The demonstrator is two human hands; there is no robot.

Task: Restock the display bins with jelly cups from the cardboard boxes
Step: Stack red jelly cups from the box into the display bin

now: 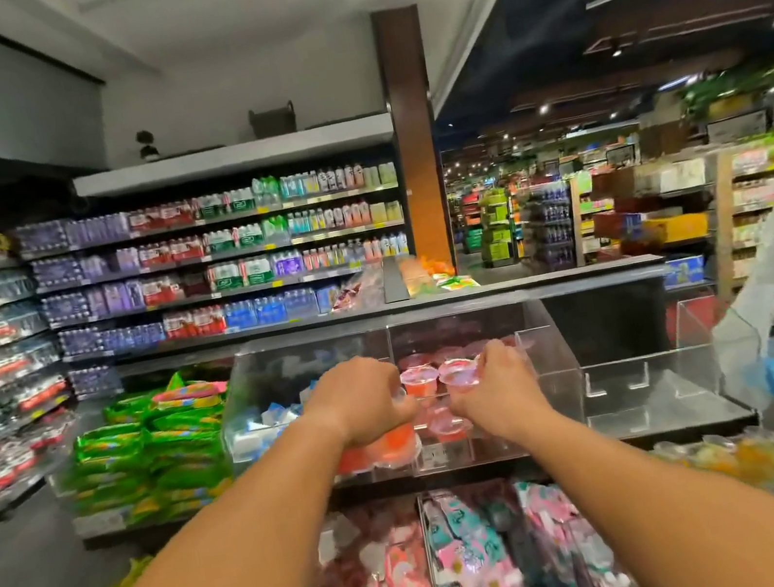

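Both hands full over the clear bin

The left hand [367, 401] and right hand [496, 390] curl around red jelly cups [420, 380] above the bin [544, 343] at 12 o'clock; squeezed cups could slip and fall.

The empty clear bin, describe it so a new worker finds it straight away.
On the dark counter, find the row of clear acrylic bins. The empty bin is just right of the jelly cup bin under both hands; it alone holds nothing.
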